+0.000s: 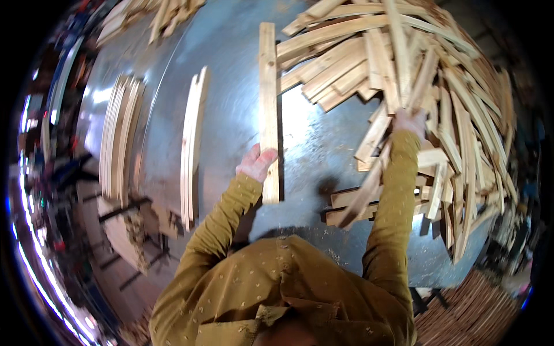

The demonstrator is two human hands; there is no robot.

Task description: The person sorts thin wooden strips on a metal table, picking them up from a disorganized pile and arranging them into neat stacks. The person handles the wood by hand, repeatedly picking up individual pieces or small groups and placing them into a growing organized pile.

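Observation:
My left hand (256,163) is wrapped around the near part of a long pale wooden slat (268,86), thumb across its top face. The slat lies lengthwise away from me on the metal table (231,121). To the right, my right hand (410,123) is closed on a darker wooden slat (424,81) at the edge of a loose heap of slats (340,63). This slat seems to run on under my wrist toward me, its near end blurred; my fingers are partly hidden.
Left of my left hand stands a narrow stack of slats (193,144), with a wider stack (120,138) beyond it. More slats (167,14) lie at the far left. Below the table's left side is a pallet-like wood pile (124,233); another wood stack (470,311) sits at lower right.

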